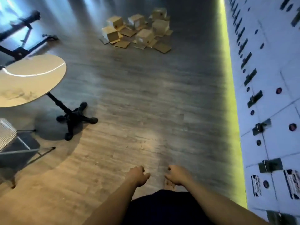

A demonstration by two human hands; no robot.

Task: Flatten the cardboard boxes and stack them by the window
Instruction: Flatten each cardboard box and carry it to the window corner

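Observation:
A cluster of several brown cardboard boxes (138, 30) sits on the wooden floor far ahead, with open flaps spread around their bases. They stand upright and unflattened. My left hand (138, 175) and my right hand (177, 174) hang low in front of me near the bottom of the view, side by side, fingers loosely curled and holding nothing. Both hands are far from the boxes. The picture is blurred by motion.
A round pale table (29, 78) on a black pedestal base (76, 118) stands at the left, with a metal-framed chair (14, 148) below it. A wall of white lockers (267, 111) with a lit yellow strip runs along the right. Bright window light falls at the upper left.

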